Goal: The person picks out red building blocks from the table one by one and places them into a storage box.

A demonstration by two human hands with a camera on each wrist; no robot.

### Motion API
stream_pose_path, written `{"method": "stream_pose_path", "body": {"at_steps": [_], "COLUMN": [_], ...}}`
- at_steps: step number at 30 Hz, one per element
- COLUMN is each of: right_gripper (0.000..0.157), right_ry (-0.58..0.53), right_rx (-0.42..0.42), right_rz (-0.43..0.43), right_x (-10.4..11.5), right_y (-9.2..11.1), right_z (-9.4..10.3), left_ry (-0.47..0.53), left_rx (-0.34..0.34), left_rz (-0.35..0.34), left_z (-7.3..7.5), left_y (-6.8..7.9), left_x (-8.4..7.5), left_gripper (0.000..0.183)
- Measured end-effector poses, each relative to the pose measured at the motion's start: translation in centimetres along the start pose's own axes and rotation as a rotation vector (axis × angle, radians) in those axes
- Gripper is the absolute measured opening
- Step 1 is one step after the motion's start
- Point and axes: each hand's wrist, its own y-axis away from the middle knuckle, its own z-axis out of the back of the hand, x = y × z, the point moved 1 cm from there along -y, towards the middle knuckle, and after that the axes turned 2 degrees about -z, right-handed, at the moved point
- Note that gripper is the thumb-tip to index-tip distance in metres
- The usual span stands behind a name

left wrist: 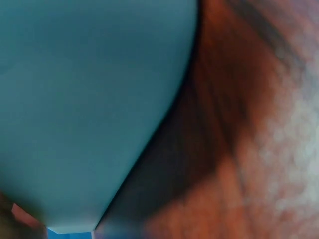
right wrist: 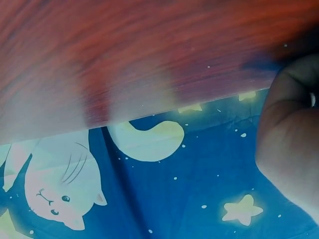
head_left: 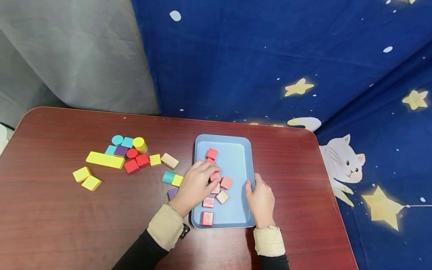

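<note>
A light blue tray (head_left: 237, 157) lies on the table with several pink and red cubes inside, mostly along its left half. My left hand (head_left: 195, 183) reaches over the tray's left rim, its thumb and fingers around a pink cube (head_left: 215, 176), which it seems to pinch. Another pink cube (head_left: 226, 183) and a pale-topped cube (head_left: 222, 197) lie just right of it. My right hand (head_left: 261, 200) grips the tray's right rim, thumb on the inner side. The left wrist view is filled by the tray's outer wall (left wrist: 89, 109); in the right wrist view part of the right hand (right wrist: 294, 134) shows.
Left of the tray stand loose blocks: a long yellow block (head_left: 105, 160), a yellow cylinder (head_left: 140, 144), red blocks (head_left: 142, 161), a wooden block (head_left: 170, 161), a teal cylinder (head_left: 168, 177) and a purple block (head_left: 172, 193). A blue starry curtain (head_left: 236, 56) hangs behind the table.
</note>
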Motion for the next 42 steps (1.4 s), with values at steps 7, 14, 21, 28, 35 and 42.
{"method": "stream_pose_path", "body": {"at_steps": [7, 14, 21, 28, 35, 42], "right_gripper": [0.029, 0.031, 0.027, 0.027, 0.025, 0.026], "right_ry": [-0.005, 0.004, -0.002, 0.008, 0.009, 0.007], "right_rx": [0.000, 0.000, -0.009, -0.009, 0.003, 0.006], "right_rz": [-0.003, 0.001, 0.003, 0.000, -0.003, -0.007], "right_x": [-0.1, -0.1, -0.3, -0.5, -0.3, -0.1], "right_y": [0.0, -0.1, -0.1, -0.1, -0.1, -0.1], "right_z": [-0.3, -0.1, 0.2, 0.1, -0.1, 0.0], "left_ry": [0.005, 0.090, 0.038, -0.112, -0.079, 0.000], "left_rx": [0.022, -0.096, -0.239, -0.246, -0.249, -0.382], "left_rz": [0.028, 0.120, 0.171, 0.104, 0.192, 0.334], "left_z": [0.3, 1.8, 3.6, 4.9, 6.2, 8.1], "left_y": [0.1, 0.8, 3.1, 4.7, 6.3, 8.1], "left_x": [0.0, -0.3, 0.6, 1.7, 2.7, 5.0], "left_gripper": [0.031, 0.021, 0.022, 0.027, 0.037, 0.035]}}
